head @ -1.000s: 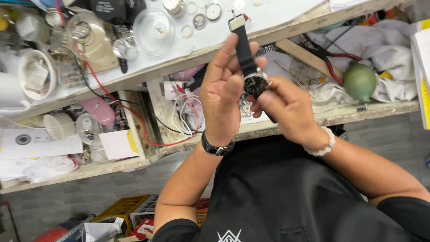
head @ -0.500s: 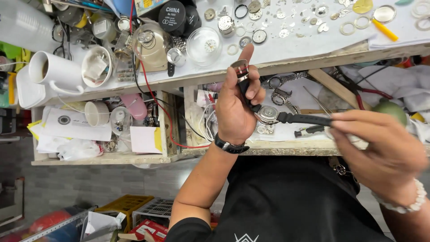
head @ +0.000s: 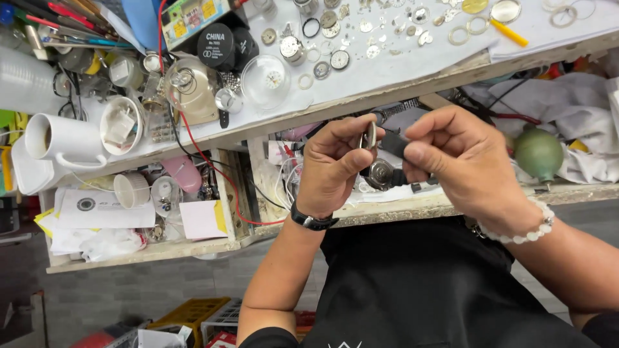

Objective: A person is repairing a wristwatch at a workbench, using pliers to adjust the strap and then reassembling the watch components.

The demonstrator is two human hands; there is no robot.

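Both hands have come back together in front of the chest, where half a second ago the right one had swung out to the side with the strap. The left hand [head: 335, 164] now pinches the metal buckle [head: 370, 135] of a wristwatch between thumb and forefinger, its grip pressed together on it. The right hand [head: 461, 161] closes its fingertips on the black strap [head: 394, 145] just beside the buckle, also a tight pinch. The watch case [head: 380, 174] hangs below the two hands, over the open drawer [head: 412, 205] rather than the bench [head: 412, 71] (which is strewn with dials, rings and small movements). Judging from this, the work has moved from the case to the buckle end of the strap. A green rubber blower [head: 538, 153] sits near the right wrist, untouched.
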